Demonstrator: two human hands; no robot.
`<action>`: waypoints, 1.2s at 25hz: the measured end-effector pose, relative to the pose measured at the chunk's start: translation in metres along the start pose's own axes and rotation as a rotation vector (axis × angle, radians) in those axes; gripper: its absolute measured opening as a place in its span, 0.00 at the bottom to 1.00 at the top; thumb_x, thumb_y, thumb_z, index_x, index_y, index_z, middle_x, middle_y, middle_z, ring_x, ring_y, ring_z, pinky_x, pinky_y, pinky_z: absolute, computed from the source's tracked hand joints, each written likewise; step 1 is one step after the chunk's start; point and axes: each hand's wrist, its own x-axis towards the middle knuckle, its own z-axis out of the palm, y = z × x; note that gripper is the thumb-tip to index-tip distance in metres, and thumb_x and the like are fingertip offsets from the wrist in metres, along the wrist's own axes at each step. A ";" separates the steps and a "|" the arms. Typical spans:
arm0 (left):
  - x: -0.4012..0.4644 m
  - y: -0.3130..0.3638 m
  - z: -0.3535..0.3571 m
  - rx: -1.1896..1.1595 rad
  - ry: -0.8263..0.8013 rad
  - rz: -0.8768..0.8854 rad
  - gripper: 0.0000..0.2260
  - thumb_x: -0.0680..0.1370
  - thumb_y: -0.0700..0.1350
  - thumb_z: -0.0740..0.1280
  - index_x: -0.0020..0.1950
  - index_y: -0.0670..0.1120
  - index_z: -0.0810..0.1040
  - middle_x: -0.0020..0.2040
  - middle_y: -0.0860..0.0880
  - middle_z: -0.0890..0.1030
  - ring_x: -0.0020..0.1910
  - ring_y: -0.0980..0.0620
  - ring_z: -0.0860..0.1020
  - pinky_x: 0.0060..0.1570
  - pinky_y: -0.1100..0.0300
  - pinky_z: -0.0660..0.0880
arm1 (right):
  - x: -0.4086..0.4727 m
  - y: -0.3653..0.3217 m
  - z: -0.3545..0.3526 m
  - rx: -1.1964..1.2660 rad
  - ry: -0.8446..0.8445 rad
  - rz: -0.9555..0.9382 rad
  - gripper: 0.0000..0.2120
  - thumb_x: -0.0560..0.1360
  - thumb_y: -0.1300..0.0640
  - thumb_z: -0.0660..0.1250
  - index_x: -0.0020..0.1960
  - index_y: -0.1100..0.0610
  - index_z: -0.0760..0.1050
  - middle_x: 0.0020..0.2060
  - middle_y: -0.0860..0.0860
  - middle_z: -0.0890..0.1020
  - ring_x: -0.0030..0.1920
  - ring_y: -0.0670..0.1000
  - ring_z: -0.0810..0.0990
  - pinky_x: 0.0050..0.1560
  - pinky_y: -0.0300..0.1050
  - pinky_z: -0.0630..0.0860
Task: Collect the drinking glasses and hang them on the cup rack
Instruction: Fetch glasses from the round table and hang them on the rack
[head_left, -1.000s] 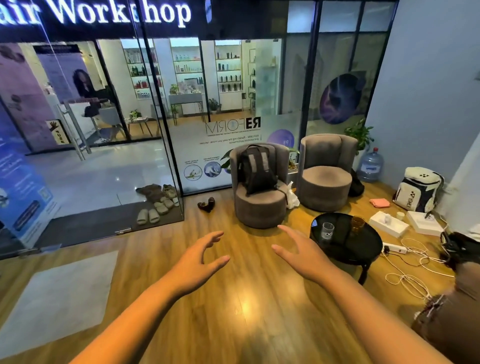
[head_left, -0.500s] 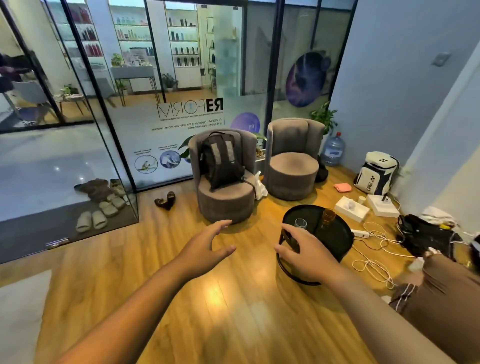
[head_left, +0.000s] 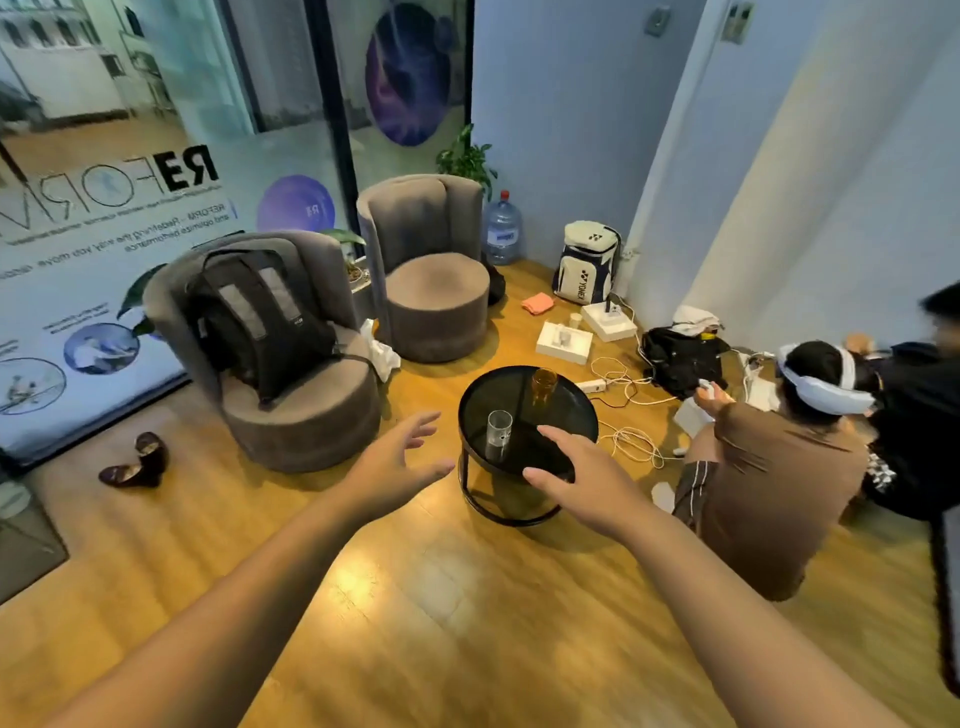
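A clear drinking glass stands upright near the front of a small round black table. An amber glass stands at the table's far side. My left hand is stretched out with fingers spread, left of the table and holding nothing. My right hand reaches forward with fingers spread over the table's near right edge, just right of the clear glass and apart from it. No cup rack is in view.
Two grey armchairs stand behind the table, one with a black backpack. A person in a brown shirt crouches right of the table. Cables, white boxes and bags lie on the wooden floor.
My view has swung right and closer to the black table. Both hands have come forward toward it, and the person at the right has come into view.
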 end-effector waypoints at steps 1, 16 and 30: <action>0.021 -0.003 0.003 0.005 -0.027 0.007 0.35 0.76 0.57 0.75 0.79 0.59 0.65 0.75 0.54 0.73 0.73 0.52 0.72 0.66 0.54 0.72 | 0.014 0.005 0.001 0.003 0.014 0.022 0.34 0.79 0.37 0.67 0.81 0.42 0.61 0.77 0.48 0.70 0.75 0.53 0.70 0.69 0.53 0.75; 0.229 -0.058 0.036 0.110 -0.046 -0.050 0.42 0.72 0.59 0.79 0.81 0.60 0.60 0.76 0.53 0.72 0.74 0.52 0.71 0.63 0.59 0.72 | 0.229 0.093 0.004 0.082 -0.104 0.124 0.36 0.79 0.39 0.69 0.82 0.43 0.59 0.79 0.49 0.67 0.77 0.55 0.68 0.70 0.55 0.74; 0.505 -0.181 0.164 0.221 -0.300 -0.103 0.43 0.71 0.59 0.79 0.81 0.56 0.61 0.79 0.52 0.68 0.76 0.49 0.67 0.69 0.54 0.69 | 0.416 0.212 0.081 0.180 -0.101 0.382 0.36 0.78 0.40 0.71 0.81 0.40 0.60 0.79 0.44 0.68 0.78 0.49 0.67 0.69 0.45 0.69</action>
